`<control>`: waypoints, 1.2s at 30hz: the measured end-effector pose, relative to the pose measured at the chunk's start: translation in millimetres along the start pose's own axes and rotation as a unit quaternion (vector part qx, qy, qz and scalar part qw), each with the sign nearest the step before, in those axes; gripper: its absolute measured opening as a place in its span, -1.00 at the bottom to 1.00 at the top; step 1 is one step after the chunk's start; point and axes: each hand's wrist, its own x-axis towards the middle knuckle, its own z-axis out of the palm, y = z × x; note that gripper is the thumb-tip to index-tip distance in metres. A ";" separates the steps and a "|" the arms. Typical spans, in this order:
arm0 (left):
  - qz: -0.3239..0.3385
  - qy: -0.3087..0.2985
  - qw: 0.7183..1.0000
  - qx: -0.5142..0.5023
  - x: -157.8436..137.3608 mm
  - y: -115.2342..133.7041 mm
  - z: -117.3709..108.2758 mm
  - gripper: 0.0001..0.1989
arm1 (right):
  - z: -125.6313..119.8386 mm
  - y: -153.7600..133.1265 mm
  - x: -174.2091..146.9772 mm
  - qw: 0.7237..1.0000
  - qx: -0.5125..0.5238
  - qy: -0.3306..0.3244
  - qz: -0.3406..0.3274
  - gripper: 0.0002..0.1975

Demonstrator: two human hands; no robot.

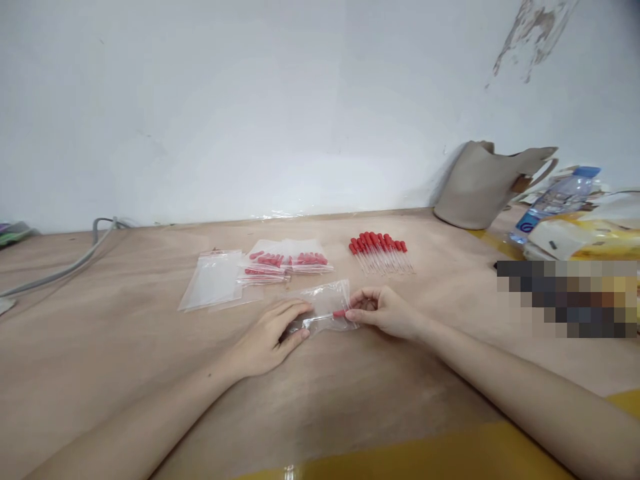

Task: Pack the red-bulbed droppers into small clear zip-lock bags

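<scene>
A clear plastic bag lies in front of me, between my hands. A dropper with a glass tube and a red rubber bulb lies along it, most of its tube within the bag. My right hand pinches the bulb end at the bag's right edge. Curved over the bag's left end is my left hand, its thumb and fingers holding the plastic. Beyond the right hand, several loose droppers lie side by side, red bulbs pointing away. Bagged droppers form overlapping piles behind the bag, beside a stack of flat bags.
A beige bag-like container leans against the wall at the back right. Near it are a water bottle and a yellow-white soft pack. A grey cable runs along the left. Brown paper covers the table, with yellow tape in front.
</scene>
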 end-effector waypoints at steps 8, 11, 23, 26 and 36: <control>0.005 0.032 0.999 -0.002 -1.6 1.7 -2.0 -0.69 | -6.8 0.7 -2.4 0.995 0.040 0.046 0.082 -0.75; 0.001 0.031 1.000 -0.001 -1.6 0.5 -1.3 -0.73 | -12.8 5.5 -1.4 0.995 0.046 0.048 0.075 -0.76; -0.007 0.015 0.999 -0.037 -0.6 1.1 -2.9 -0.89 | -32.4 15.8 17.3 0.959 -0.211 0.181 -0.045 -0.83; -0.008 0.014 0.999 -0.044 0.1 0.8 -2.7 -0.90 | -47.6 7.2 35.8 0.887 -0.373 0.258 -0.087 -0.87; 0.017 0.019 0.999 -0.029 0.0 -0.1 -1.6 -0.82 | -37.3 -19.9 98.8 0.796 -0.515 0.310 0.070 -0.77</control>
